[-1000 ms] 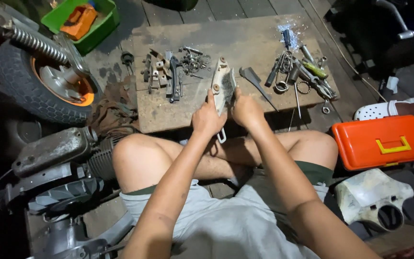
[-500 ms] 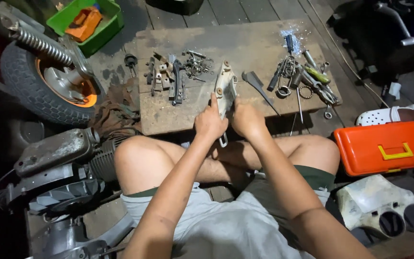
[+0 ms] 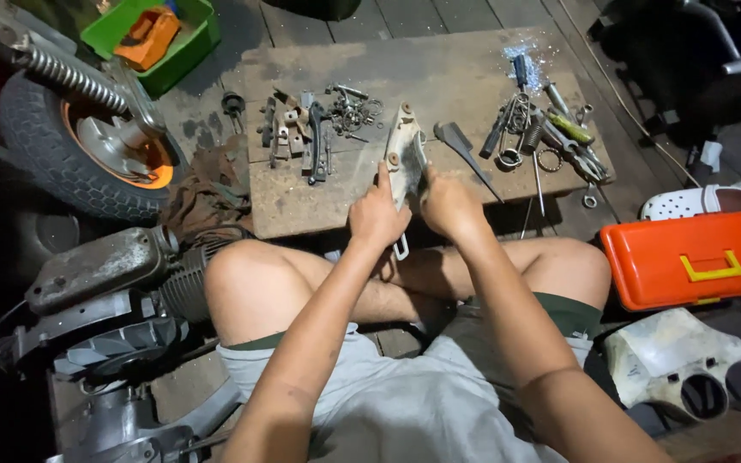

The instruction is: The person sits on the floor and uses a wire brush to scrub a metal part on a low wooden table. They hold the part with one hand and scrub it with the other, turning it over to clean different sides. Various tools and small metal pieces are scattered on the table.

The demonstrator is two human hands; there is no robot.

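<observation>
A long pale metal engine part (image 3: 406, 153) with round holes stands on end over the near edge of a wooden board (image 3: 439, 73). My left hand (image 3: 376, 214) grips its lower left side, thumb up along the edge. My right hand (image 3: 448, 204) holds the lower right side. A small metal loop (image 3: 401, 249) hangs below the part, between my hands. I sit on the floor with bare knees either side.
Small metal parts (image 3: 310, 129) lie left on the board; wrenches, springs and screwdrivers (image 3: 546, 129) lie right. A wheel (image 3: 87, 141) with shock spring and an engine block (image 3: 105, 300) sit left. A green tray (image 3: 152, 34), orange toolbox (image 3: 692, 257) and white cover (image 3: 675, 360) surround me.
Both hands keep their hold on the pale part, which stays upright. The view has shifted slightly; nothing on the board has moved.
</observation>
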